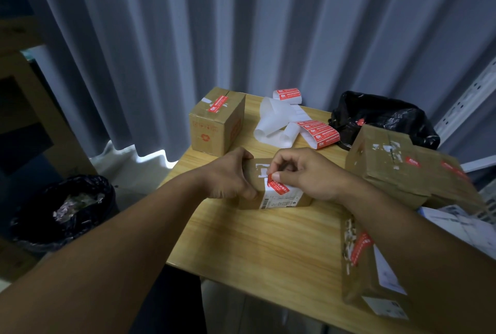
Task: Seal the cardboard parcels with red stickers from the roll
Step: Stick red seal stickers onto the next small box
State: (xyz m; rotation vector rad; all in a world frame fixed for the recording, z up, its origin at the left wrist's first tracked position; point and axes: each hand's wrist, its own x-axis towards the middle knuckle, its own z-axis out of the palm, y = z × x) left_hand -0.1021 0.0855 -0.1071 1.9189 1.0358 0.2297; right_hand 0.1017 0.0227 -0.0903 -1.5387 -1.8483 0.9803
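A small cardboard parcel [279,198] with a white shipping label lies in the middle of the wooden table [255,239]. My left hand [228,172] grips its left end. A red sticker [277,184] lies across the parcel's top, its lower part stuck down. My right hand [306,172] pinches the sticker's upper end between thumb and forefinger. The sticker roll [316,134], with white backing paper trailing from it, lies behind the parcel.
A taller box [214,124] with a red sticker stands at the table's back left. Stickered parcels [397,164] are stacked at right, another parcel [367,266] at front right. A black bag [381,116] sits behind. A bin [64,210] stands on the floor at left.
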